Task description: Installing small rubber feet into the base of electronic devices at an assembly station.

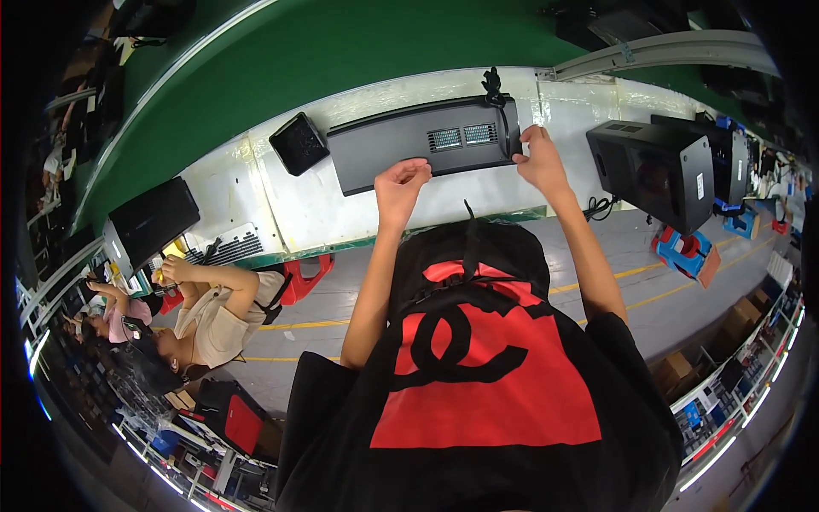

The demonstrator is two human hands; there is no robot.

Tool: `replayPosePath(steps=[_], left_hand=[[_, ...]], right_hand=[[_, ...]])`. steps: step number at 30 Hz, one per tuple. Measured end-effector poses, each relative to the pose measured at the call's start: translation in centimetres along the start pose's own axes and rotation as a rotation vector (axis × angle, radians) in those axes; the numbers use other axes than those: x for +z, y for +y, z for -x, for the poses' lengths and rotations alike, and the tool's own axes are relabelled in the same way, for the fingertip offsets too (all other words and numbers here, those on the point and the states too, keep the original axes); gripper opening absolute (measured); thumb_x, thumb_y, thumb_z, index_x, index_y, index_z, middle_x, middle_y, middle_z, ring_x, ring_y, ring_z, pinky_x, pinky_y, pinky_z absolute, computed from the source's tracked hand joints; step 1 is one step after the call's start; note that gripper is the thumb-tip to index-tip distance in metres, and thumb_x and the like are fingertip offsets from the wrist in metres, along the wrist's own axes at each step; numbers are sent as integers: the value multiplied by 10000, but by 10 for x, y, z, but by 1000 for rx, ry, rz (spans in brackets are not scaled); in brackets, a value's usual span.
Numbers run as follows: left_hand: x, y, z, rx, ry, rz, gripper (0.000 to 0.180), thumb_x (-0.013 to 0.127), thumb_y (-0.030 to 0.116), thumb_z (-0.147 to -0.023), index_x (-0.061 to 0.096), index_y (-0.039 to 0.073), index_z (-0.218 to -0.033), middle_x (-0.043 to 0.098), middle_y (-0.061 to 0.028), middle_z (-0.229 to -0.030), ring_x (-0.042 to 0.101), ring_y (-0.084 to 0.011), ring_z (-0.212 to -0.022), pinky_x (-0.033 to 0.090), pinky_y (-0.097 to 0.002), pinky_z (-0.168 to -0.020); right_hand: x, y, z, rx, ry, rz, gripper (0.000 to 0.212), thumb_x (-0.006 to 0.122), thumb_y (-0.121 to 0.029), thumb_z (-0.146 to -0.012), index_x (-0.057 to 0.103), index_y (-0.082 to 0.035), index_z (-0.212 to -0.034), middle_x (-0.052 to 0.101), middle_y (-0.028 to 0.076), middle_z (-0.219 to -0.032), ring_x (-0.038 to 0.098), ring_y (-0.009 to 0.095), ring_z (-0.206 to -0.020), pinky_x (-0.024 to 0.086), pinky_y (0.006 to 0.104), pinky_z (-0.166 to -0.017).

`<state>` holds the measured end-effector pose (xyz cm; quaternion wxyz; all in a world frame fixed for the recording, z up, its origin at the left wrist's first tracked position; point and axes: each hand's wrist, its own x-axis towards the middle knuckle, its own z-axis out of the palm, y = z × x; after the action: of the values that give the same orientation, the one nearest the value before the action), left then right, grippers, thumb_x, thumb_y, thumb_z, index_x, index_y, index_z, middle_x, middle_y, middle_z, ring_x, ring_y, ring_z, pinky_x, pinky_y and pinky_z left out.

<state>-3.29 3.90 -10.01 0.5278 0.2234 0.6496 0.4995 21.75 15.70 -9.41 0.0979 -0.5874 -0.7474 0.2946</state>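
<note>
A long black computer case point(384, 145) lies on the white bench in front of me, with two slotted vents in its top face. A bundled black cable point(492, 87) rests at its far right corner, and a dark strip runs down its right end. My left hand point(403, 183) is at the case's near edge, thumb and fingers pinched together; whatever is between them is too small to make out. At the right end, my right hand point(543, 162) has its thumb against the case's edge and its fingers curled. Its palm side is partly hidden.
A small black tray-like box point(299, 143) sits left of the case. Another black tower point(653, 171) stands to the right, near a coiled cable point(600, 206). Farther left are a monitor point(153, 222), a keyboard point(229, 249) and a seated co-worker point(217, 311). Green belt point(341, 43) runs behind.
</note>
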Motion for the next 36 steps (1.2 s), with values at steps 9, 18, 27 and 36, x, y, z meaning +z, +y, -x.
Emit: replayPosePath(steps=[9, 18, 27, 36], left_hand=[[4, 47, 41, -102, -325, 635, 196, 587, -8, -893, 629, -52, -1080, 660, -134, -962, 618, -179, -866, 493, -267, -777], [9, 102, 81, 32, -569, 656, 165, 579, 37, -909, 612, -37, -1054, 635, -127, -932, 597, -166, -822, 482, -248, -691], [16, 104, 82, -54, -550, 428, 221, 642, -15, -863, 574, -38, -1072, 658, -97, -904, 650, -159, -797, 522, -255, -708], [12, 49, 58, -177, -663, 255, 203, 666, -7, -846, 598, -51, -1032, 672, -92, -859, 645, -142, -777, 515, -248, -704]], right_hand=[[-5, 13, -18, 337, -307, -390, 401, 708, -31, -691, 478, 17, -1016, 649, 172, -887, 649, 268, -824, 512, 366, -723], [-85, -113, 65, -78, 100, -820, 233, 675, -34, -818, 603, -3, -1037, 645, 83, -906, 614, 151, -806, 482, 263, -734], [-86, -160, 101, -383, 71, -444, 131, 697, 42, -732, 666, -12, -848, 642, 86, -817, 630, 203, -710, 495, 275, -647], [-49, -110, 93, -386, -95, -447, 107, 665, 55, -718, 613, 11, -800, 595, 93, -753, 602, 215, -664, 482, 287, -617]])
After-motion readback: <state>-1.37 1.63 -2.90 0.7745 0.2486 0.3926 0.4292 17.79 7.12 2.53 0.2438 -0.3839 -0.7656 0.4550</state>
